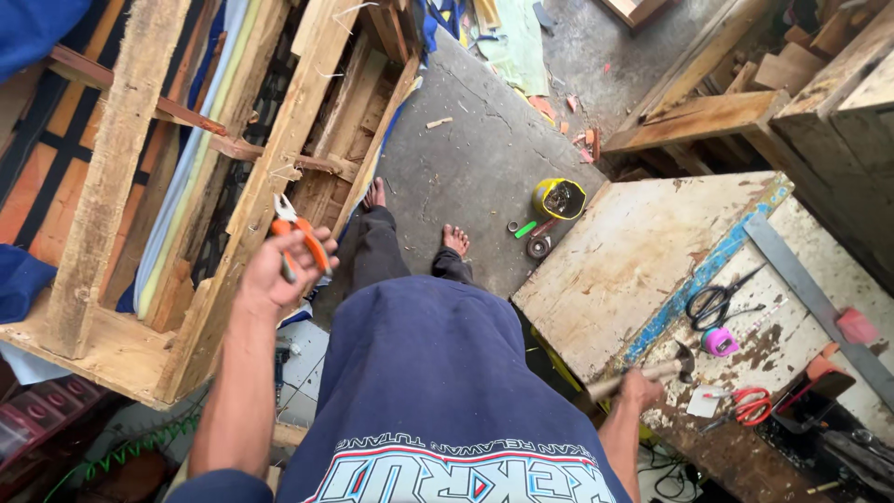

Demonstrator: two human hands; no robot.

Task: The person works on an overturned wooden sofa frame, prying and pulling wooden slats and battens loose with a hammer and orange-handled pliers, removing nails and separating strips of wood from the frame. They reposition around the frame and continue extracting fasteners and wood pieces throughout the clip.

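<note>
The left hand is clenched round orange-handled pliers, their jaws raised against an upright of the wooden frame at ten o'clock from the body; the right hand grips the wooden handle of a hammer, whose head rests over the near edge of the worn bench at four o'clock. Judging from this, the likeliest slip is the pliers losing their bite on the rough timber and jerking back toward the wrist, since the grip is one-handed and high. The hammer could also roll off the bench edge onto the bare feet at twelve o'clock, which stand unprotected on the concrete floor. By the feet, at one o'clock, a yellow tin, a green marker and a tape roll lie where a step could catch them. On the bench, black scissors, a pink tape measure, red scissors and a long steel rule crowd the space near the hammer hand.
</note>
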